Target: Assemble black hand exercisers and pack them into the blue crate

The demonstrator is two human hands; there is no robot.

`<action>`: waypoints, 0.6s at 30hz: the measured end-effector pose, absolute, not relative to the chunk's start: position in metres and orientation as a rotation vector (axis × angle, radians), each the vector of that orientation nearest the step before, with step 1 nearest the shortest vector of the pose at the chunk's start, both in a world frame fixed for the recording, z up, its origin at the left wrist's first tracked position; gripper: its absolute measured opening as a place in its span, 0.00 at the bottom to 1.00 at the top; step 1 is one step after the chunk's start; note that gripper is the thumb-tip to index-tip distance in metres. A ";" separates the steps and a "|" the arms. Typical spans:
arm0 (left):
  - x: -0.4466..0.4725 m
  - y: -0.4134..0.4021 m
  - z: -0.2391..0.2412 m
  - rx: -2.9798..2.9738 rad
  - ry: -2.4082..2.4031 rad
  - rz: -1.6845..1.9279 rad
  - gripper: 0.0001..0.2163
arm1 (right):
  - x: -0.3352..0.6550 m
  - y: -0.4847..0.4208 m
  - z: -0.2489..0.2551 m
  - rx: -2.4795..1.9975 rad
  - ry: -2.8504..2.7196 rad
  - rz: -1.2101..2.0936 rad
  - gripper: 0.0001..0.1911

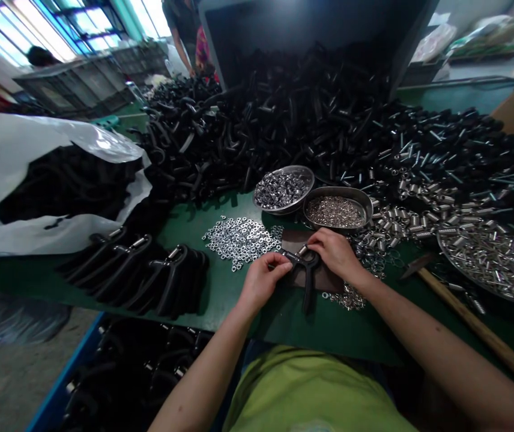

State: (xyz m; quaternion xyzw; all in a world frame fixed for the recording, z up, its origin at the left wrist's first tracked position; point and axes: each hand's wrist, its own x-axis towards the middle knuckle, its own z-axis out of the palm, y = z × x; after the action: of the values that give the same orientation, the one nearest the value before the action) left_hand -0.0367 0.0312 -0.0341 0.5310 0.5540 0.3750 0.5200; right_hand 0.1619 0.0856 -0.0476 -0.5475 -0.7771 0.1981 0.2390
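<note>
Left arm: is coming in bare from the lower middle, rising toward the table (221, 294) with the wrist turning slightly inward.
Left hand (263, 279): is lying knuckles up, thumb and forefinger pinching narrowly on the left side of the hand grip (305, 273), the other fingers curling under.
Right arm: is reaching in bare from the lower right, with the forearm slanting up and to the left.
Right hand (335, 252): is arching over the top of the hand grip, fingers bending down and closing on its spring end; the fingertips are mostly hiding behind the knuckles.
Hand grip: is lying on a brown pad (329, 281) near the table's front edge, between the two hands, one black handle pointing toward the person.
Nuts (241, 240): are lying in a loose pile just beyond the left hand.
Bowls: are standing beyond the hands, the left bowl (284, 189) holding shiny nuts and the right bowl (337, 210) holding finer bits.
Springs (396, 225): are spilling across the table right of the right hand.
Tray (450, 264): is sitting at the far right, holding metal parts.
Hammer (477, 327): is lying aslant beside the right forearm.
Finished grips (140, 270): are lying in a row well left of the hands.
Heap (306, 120): is spreading across the back of the table, black parts throughout.
Bag (14, 150): is lying open at the left, white, showing dark parts inside.
Crate (65, 375): is sitting below the table at lower left, holding more grips.
Other person (185, 24): is standing at the far end.
</note>
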 end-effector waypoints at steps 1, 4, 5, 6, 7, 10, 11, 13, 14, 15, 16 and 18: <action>-0.036 0.032 -0.035 1.279 1.334 0.899 0.07 | 0.161 0.086 -0.047 -1.512 -2.149 0.534 0.05; -0.035 0.035 -0.039 1.338 1.346 0.905 0.07 | 0.159 0.088 -0.045 -1.563 -2.205 0.508 0.05; -0.034 0.036 -0.041 1.390 1.355 0.908 0.06 | 0.158 0.088 -0.044 -1.586 -2.221 0.500 0.05; -0.034 0.038 -0.042 1.464 1.366 0.911 0.06 | 0.158 0.090 -0.042 -1.610 -2.238 0.492 0.05; -0.033 0.040 -0.043 1.554 1.378 0.912 0.04 | 0.157 0.091 -0.041 -1.635 -2.256 0.486 0.05; -0.029 0.046 -0.044 1.828 1.407 0.880 0.02 | 0.154 0.097 -0.034 -1.706 -2.304 0.476 0.04; -0.026 0.048 -0.044 1.889 1.417 0.856 0.01 | 0.153 0.099 -0.032 -1.725 -2.318 0.475 0.03; -0.022 0.052 -0.044 1.957 1.441 0.796 0.02 | 0.151 0.101 -0.028 -1.749 -2.340 0.472 0.03; -0.019 0.054 -0.045 1.975 1.452 0.767 0.02 | 0.149 0.101 -0.027 -1.752 -2.348 0.470 0.04; -0.017 0.055 -0.045 1.988 1.461 0.744 0.02 | 0.147 0.101 -0.026 -1.748 -2.354 0.467 0.04; -0.015 0.056 -0.046 1.998 1.464 0.728 0.02 | 0.146 0.099 -0.026 -1.736 -2.358 0.463 0.05; -0.014 0.058 -0.048 1.996 1.461 0.716 0.02 | 0.149 0.089 -0.027 -1.699 -2.360 0.463 0.08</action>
State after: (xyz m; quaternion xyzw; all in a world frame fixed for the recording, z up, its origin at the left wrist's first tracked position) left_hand -0.0138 0.0579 -0.0475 0.7444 0.5447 0.2668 0.2794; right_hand 0.1486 0.0892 -0.0272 -0.5740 -0.7977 0.1564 0.0983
